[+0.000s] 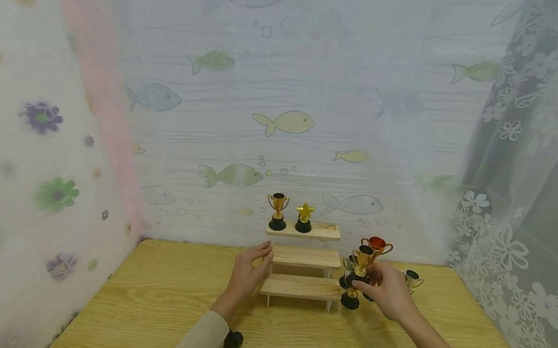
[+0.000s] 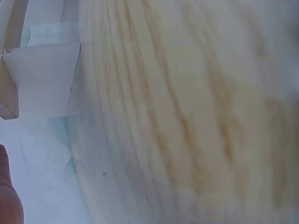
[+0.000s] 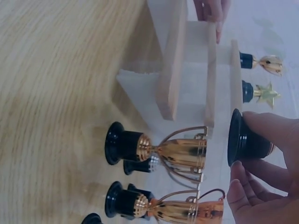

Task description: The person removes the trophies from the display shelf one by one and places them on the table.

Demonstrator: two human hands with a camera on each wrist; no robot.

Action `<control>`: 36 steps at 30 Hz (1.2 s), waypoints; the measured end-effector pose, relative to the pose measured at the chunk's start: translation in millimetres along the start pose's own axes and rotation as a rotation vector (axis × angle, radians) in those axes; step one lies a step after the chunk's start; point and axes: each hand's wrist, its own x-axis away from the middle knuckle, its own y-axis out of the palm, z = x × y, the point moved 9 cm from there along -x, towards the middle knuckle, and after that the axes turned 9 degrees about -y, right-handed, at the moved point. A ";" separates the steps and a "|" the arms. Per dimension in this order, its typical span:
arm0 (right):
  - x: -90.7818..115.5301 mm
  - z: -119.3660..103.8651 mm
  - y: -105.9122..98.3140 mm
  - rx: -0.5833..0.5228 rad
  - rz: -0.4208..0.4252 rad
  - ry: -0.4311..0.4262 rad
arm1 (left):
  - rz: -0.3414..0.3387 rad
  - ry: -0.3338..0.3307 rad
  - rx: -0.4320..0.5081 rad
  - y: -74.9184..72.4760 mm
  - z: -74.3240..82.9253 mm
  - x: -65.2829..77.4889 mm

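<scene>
A three-step wooden display stand [image 1: 304, 257] with white supports stands on the table. On its top step are a gold cup trophy [image 1: 278, 204] and a gold star trophy [image 1: 305, 214], both on black bases. My left hand [image 1: 248, 270] grips the left end of the middle step between thumb and fingers. To the right of the stand, my right hand [image 1: 388, 289] pinches a small gold trophy [image 1: 364, 255] by its black base [image 3: 245, 140], raised above the table. Below it stands another gold trophy [image 3: 180, 151]; my fingers partly hide the trophies behind.
An orange-red cup trophy [image 1: 377, 244] and a silver trophy [image 1: 412, 277] stand around my right hand. The wood-grain table [image 1: 162, 285] meets a fish-patterned backdrop [image 1: 290, 87] behind the stand. A lace curtain [image 1: 500, 240] hangs at the right.
</scene>
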 end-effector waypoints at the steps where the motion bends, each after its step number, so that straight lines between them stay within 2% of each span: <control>1: 0.8 0.4 0.1 0.002 -0.004 0.001 | 0.000 0.001 0.002 0.0 0.0 -0.2; 14: 13.9 15.5 3.1 0.016 -0.024 0.058 | 0.005 -0.010 0.003 -0.8 0.7 0.4; 24: 22.5 26.0 6.2 0.018 -0.029 0.075 | 0.008 0.002 0.012 -0.5 1.4 0.1; 36: 30.2 42.4 11.8 0.026 -0.018 0.091 | -0.005 -0.020 0.014 0.0 0.2 -0.2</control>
